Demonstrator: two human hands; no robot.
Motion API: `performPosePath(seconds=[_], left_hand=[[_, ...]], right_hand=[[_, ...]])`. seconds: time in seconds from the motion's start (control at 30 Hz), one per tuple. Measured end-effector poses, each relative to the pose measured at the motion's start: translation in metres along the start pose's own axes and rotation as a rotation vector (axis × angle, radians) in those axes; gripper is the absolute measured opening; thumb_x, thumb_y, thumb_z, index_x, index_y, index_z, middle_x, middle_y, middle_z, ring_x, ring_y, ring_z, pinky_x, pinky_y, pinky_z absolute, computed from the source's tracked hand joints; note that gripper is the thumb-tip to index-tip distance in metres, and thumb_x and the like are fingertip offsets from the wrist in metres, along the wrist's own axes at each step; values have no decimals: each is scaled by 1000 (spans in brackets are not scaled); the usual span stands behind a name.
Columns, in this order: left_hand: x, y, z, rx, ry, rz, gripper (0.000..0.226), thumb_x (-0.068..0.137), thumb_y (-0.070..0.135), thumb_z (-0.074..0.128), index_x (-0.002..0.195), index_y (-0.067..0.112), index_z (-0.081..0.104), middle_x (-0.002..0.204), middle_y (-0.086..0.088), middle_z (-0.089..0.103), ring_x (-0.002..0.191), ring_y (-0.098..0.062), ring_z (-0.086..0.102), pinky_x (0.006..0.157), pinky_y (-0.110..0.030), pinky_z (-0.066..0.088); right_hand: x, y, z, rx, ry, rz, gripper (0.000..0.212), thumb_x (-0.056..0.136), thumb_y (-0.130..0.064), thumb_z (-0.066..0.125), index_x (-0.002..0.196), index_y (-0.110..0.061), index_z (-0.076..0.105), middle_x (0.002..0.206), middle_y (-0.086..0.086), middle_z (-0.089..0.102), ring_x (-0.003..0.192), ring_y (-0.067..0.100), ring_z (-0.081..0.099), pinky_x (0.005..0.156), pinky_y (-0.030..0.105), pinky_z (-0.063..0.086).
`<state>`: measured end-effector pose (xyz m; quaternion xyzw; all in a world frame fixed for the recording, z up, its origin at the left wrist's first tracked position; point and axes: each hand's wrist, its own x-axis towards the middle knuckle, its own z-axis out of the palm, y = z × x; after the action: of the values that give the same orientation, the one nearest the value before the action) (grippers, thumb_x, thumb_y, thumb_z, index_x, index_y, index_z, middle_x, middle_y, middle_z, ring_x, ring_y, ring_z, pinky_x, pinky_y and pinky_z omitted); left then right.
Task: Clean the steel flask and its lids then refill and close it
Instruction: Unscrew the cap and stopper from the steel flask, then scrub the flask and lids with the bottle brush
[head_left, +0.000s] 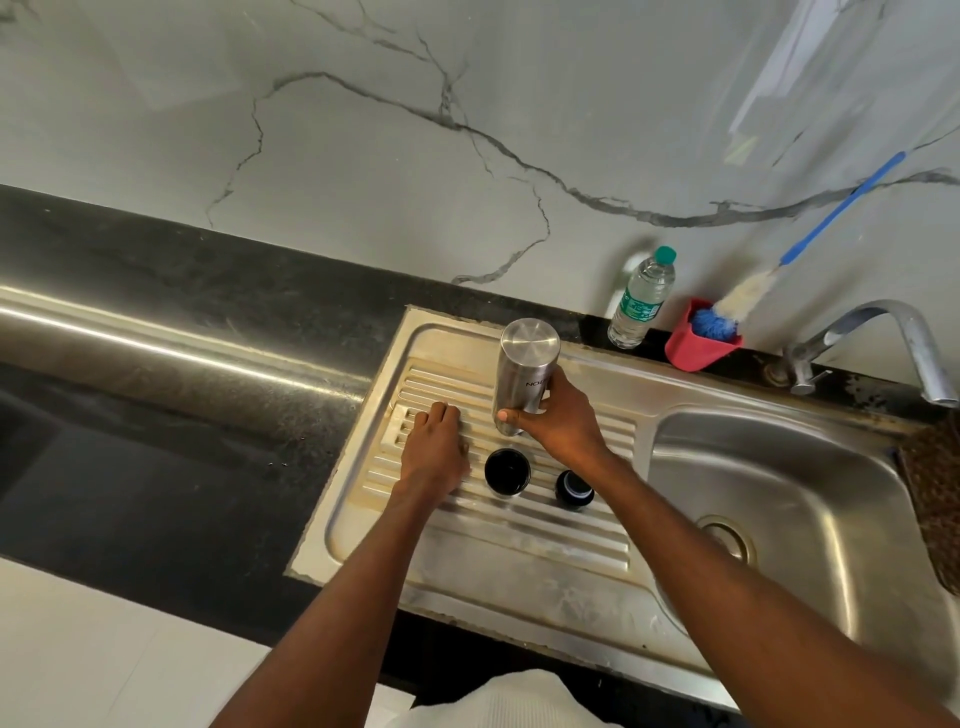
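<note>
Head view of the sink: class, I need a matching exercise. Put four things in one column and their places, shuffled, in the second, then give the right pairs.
Things:
1. steel flask
2. left hand
3. bottle brush
4. water bottle

Places:
A. standing in the red holder
B. resting flat on the ribbed draining board
C. on the black counter against the wall
D. upside down on the draining board, held by the right hand

Pairs: 1-D, 2-B, 3-A, 4-C
</note>
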<state>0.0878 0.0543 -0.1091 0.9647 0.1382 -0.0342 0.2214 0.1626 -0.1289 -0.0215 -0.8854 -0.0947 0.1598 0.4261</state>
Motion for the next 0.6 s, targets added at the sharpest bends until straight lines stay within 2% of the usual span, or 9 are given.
performPosePath(seconds=[0.17,0.23,0.33,0.4,0.5,0.57,0.6], left_hand=[[-4,-2,-9,-98,-37,-18,47,89,10,65,135,8,55,139,-7,52,124,-31,52,103,-42,47],[-12,3,-17,-142,59,-42,46,96,15,65,141,10,56,142,-7,56,128,-29,54,104,-41,49],[-34,28,-35,-260,401,-40,30,105,36,60,124,14,68,123,-4,70,114,-22,62,92,-37,51],[-48,51,-45,-293,552,45,30,108,36,55,111,12,72,106,-4,73,98,-22,63,81,-38,52],[-54,103,-43,-315,526,254,31,108,33,52,98,11,71,95,-4,71,85,-20,60,69,-34,47],[-43,146,-39,-340,434,339,25,107,31,54,98,15,70,97,0,70,86,-18,63,71,-34,51],[-34,167,-34,-348,369,366,19,105,29,56,102,18,70,101,3,71,91,-16,65,77,-34,53]], right_hand=[[-6,6,-9,10,-13,26,107,61,-52,96,149,-29,37,142,1,60,124,22,61,102,46,53],[-11,10,-18,-29,-57,25,111,63,-50,96,154,-26,36,148,5,52,129,24,56,106,45,50],[-27,27,-37,-138,-57,38,88,77,-42,90,150,-24,44,151,4,45,133,23,52,106,34,44],[-40,45,-54,-139,18,44,63,84,-35,84,138,-24,56,142,1,51,127,20,55,104,31,44],[-56,69,-92,-166,168,13,37,88,-27,79,122,-23,66,129,-3,56,117,19,60,98,33,48],[-61,75,-120,-233,264,-8,29,89,-21,74,117,-23,68,126,-3,57,110,18,61,95,36,51],[-63,77,-135,-272,311,-24,28,89,-18,72,116,-23,68,126,-3,58,109,18,60,94,36,51]])
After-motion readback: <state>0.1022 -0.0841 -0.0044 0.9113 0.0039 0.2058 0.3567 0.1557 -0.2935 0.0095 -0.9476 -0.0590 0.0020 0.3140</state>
